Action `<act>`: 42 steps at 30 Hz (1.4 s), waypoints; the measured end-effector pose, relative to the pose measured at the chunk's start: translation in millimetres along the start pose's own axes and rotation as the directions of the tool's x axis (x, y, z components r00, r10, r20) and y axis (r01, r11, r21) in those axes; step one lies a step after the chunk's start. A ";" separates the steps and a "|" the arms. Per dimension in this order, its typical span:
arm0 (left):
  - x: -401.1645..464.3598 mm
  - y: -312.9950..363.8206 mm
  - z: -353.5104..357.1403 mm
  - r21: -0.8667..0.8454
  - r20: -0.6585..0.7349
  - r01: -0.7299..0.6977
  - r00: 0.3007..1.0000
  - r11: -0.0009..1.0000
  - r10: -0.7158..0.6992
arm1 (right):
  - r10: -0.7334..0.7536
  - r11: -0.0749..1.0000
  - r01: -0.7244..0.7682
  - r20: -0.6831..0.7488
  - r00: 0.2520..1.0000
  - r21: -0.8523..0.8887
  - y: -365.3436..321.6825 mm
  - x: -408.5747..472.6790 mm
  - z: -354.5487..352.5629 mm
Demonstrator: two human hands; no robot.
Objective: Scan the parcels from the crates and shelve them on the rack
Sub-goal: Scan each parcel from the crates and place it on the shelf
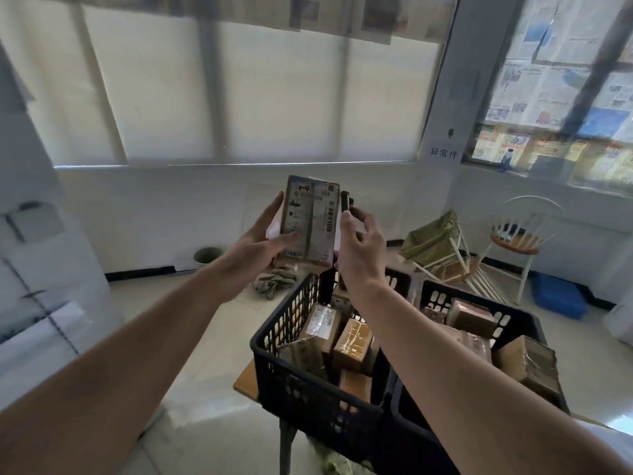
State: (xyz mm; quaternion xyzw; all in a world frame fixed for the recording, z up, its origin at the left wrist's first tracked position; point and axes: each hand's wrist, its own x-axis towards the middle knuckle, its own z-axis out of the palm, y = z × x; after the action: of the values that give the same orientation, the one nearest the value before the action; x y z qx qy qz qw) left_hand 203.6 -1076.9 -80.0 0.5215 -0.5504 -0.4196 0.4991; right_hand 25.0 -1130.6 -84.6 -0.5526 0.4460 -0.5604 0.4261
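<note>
My left hand holds a flat parcel upright at chest height, its label side with barcodes facing me. My right hand grips a slim black scanner right beside the parcel's right edge. Below my arms stand two black plastic crates: the left crate and the right crate. Both hold several brown cardboard parcels wrapped in tape. No rack shows in this view.
The crates sit on a small wooden table. Behind them are a tipped white chair with a green bag, an upright white chair, a blue tray on the floor, a green bin and crumpled cloth.
</note>
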 end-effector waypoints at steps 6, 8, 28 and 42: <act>-50.7 9.7 -7.8 0.034 -0.212 -0.044 0.976 0.998 0.050 | -0.033 0.986 -0.002 0.201 0.979 0.169 -13.7 -22.7 32.4; -74.2 15.4 -5.0 0.056 -0.318 -0.039 0.946 0.998 0.055 | -0.061 0.976 0.000 0.268 0.962 0.220 -16.7 -35.3 36.1; -449.4 81.6 25.5 0.379 -0.890 0.180 0.339 0.908 0.304 | -0.284 0.874 -0.204 0.805 0.521 0.441 -111.9 -326.0 75.4; -786.5 134.7 -0.7 0.446 -0.891 0.392 0.113 0.804 0.439 | -0.355 0.842 -0.295 0.876 0.325 0.451 -211.8 -657.8 125.7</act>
State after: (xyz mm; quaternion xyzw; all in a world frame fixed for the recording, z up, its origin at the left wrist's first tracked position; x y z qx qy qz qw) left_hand 150.3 -282.0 -35.4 0.7790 -0.1808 0.2432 0.5490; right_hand 171.1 -445.2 -37.4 -0.6371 -0.0745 -0.2407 0.7285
